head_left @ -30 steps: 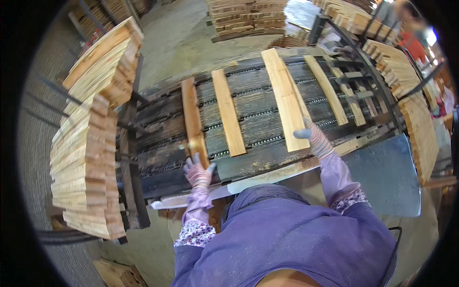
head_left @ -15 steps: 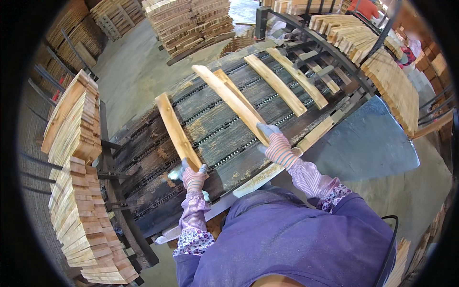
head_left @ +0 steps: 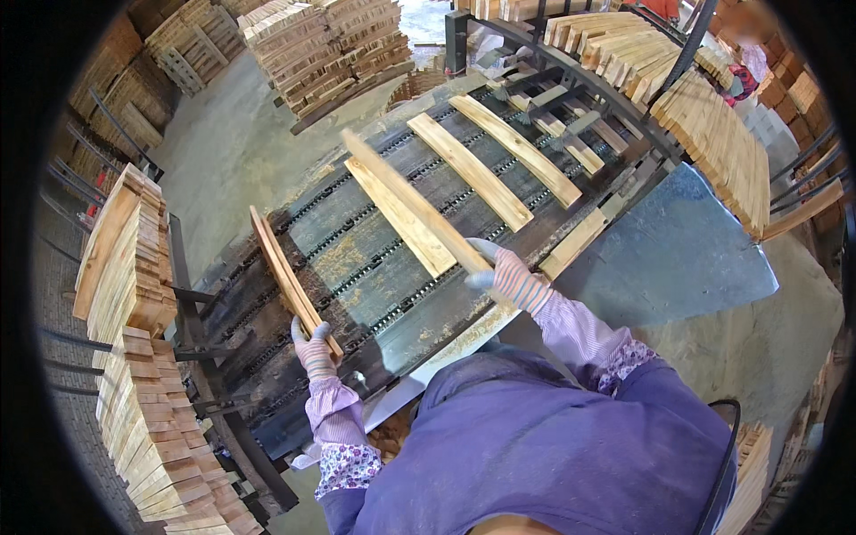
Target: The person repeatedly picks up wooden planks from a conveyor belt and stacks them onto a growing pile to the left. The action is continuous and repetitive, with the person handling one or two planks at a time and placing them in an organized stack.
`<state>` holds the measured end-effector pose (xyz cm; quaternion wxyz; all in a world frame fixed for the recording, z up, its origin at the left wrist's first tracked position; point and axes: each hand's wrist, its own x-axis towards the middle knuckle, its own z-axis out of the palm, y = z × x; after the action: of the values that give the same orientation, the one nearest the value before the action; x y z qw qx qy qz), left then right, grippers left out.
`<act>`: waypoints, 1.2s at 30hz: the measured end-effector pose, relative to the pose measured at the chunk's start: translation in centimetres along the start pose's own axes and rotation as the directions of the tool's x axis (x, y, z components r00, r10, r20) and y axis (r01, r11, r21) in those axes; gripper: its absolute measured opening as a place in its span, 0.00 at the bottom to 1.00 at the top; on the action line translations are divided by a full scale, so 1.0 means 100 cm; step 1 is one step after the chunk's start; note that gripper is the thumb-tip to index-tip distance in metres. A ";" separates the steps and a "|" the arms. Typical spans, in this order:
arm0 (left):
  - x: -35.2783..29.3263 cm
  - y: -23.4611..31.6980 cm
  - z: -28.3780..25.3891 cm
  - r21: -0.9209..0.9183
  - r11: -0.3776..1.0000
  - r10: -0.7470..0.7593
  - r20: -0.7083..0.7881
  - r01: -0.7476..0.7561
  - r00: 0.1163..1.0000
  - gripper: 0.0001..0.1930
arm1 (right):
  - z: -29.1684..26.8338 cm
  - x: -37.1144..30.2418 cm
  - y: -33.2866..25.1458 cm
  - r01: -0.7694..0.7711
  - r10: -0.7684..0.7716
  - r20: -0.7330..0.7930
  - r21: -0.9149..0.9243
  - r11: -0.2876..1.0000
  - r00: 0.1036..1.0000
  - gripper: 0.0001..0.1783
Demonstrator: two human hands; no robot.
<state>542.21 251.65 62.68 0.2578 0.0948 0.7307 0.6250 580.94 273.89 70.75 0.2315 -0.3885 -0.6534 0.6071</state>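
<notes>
My left hand [head_left: 314, 351], in a striped glove, is closed on the near end of a curved wooden slat [head_left: 283, 272] tipped up on its edge. A dark line runs along it; whether it is one slat or two together I cannot tell. My right hand [head_left: 506, 275], gloved too, grips the near end of another wooden slat [head_left: 412, 198], slightly blurred and raised at a slant. Just beside and under that one, a pale slat [head_left: 399, 220] lies flat on the dark chain conveyor [head_left: 357, 294]. Two more slats [head_left: 473, 171] rest farther right on it.
Stacked slats [head_left: 147, 383] stand in a rack along the left. More slats [head_left: 713, 147] line the right rack, beside a blue-grey metal sheet [head_left: 669, 259]. A tall wood stack [head_left: 325, 53] stands on the floor beyond. At far right is another person [head_left: 747, 71].
My left hand has moved left, and its slat has turned from lying flatter to standing on edge. The right hand's slat has shifted left, showing more of the slat beneath.
</notes>
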 end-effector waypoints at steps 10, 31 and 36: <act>-0.058 0.050 0.127 -0.239 0.971 0.072 0.231 -0.015 0.970 0.41 | -0.081 0.024 0.012 -0.175 0.075 0.171 0.708 0.684 0.982 0.51; -0.038 0.016 0.220 0.206 0.978 -0.052 0.174 0.015 0.983 0.55 | -0.100 0.102 0.050 0.105 -0.108 -0.035 -0.066 0.992 0.994 0.50; -0.059 0.023 0.179 -0.521 0.771 -0.083 0.488 0.366 0.869 0.36 | -0.040 0.117 0.036 -0.165 0.114 -0.124 -0.845 0.509 0.986 0.51</act>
<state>555.64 264.90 64.86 0.5063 0.0557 0.4245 0.7485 577.91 285.41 65.87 -0.0210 -0.5189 -0.8268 0.2160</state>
